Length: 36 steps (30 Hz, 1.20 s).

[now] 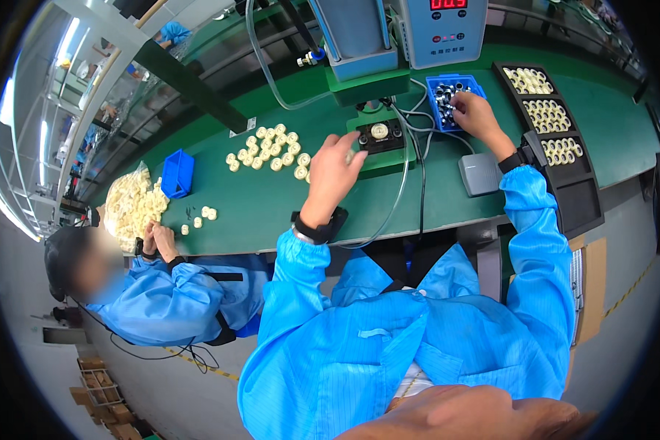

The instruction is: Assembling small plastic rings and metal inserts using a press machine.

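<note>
Table (260, 209) lay open nearside, left of the cables (422, 187), cream parts (275, 149) crowded beyond, press (372, 86) blocked centre, grey box (480, 174) obstructed right

The coat (345, 359) is bright blue and finely striped — the wristbands (317, 229) chunky, black.

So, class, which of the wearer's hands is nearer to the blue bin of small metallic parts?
The right. The right hand is at the blue bin, over the metallic parts; the left hand is farther off, left of the bin, beside the black fixture.
</note>
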Each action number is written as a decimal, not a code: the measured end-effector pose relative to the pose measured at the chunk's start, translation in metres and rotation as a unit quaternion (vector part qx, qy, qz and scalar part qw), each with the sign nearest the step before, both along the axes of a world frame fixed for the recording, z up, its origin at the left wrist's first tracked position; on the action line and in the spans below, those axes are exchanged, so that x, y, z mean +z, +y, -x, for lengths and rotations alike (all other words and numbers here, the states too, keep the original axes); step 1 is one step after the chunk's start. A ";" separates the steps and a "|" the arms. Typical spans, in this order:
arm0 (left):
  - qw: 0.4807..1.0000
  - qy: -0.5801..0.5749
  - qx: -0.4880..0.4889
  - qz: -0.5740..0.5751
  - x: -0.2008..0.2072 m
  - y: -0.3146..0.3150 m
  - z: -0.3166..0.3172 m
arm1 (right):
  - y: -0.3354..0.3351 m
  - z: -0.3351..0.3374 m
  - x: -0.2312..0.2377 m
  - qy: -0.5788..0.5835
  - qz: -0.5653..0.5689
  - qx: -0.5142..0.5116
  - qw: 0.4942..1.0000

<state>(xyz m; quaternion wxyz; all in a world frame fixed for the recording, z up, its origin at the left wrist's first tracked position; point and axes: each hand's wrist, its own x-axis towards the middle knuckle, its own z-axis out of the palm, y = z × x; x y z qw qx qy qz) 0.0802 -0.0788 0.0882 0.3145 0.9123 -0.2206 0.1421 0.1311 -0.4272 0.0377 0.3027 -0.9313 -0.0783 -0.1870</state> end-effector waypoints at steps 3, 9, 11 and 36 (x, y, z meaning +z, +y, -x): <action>1.000 -0.010 0.018 -0.017 -0.005 0.025 0.019 | 0.000 0.000 0.002 -0.008 -0.031 0.002 0.999; 0.997 0.045 0.018 -0.052 -0.032 0.056 0.050 | -0.004 -0.004 -0.002 0.005 -0.023 0.016 1.000; 0.997 0.053 0.019 -0.052 -0.036 0.062 0.059 | -0.006 -0.003 -0.002 -0.001 -0.017 0.011 1.000; 0.991 -0.091 0.086 -0.039 -0.077 0.065 0.078 | 0.113 0.028 0.061 0.141 -0.438 0.077 0.885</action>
